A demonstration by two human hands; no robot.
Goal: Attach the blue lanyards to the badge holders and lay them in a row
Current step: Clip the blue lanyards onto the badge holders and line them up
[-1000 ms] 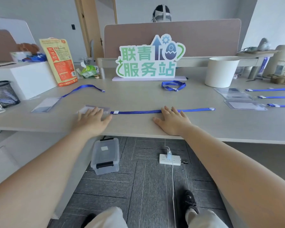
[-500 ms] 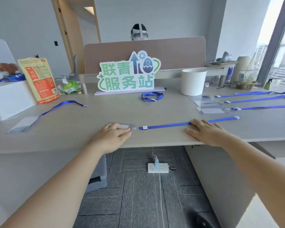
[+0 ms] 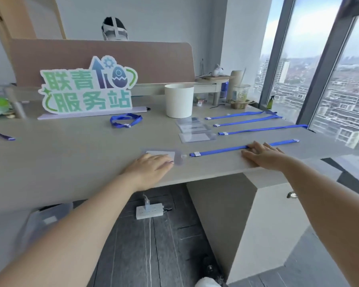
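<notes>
A clear badge holder (image 3: 164,153) lies near the desk's front edge, joined to a blue lanyard (image 3: 220,151) stretched out to the right. My left hand (image 3: 151,165) presses flat on the holder with straight fingers. My right hand (image 3: 262,152) lies flat on the lanyard's middle. Behind them, three more badge holders (image 3: 195,131) lie with their blue lanyards (image 3: 261,129) running right in parallel. A coiled blue lanyard (image 3: 125,121) sits in front of the sign. Another lanyard end (image 3: 2,136) shows at the far left.
A green and white sign (image 3: 85,90) stands at the back of the desk (image 3: 71,154), with a white bucket (image 3: 179,100) to its right. A brown partition (image 3: 153,59) has a person's head behind it. A power strip (image 3: 149,212) lies on the floor. Windows are at the right.
The view has swung right and both hands have slid the holder and its lanyard rightward along the desk's front edge, closer to the three laid-out lanyards.
</notes>
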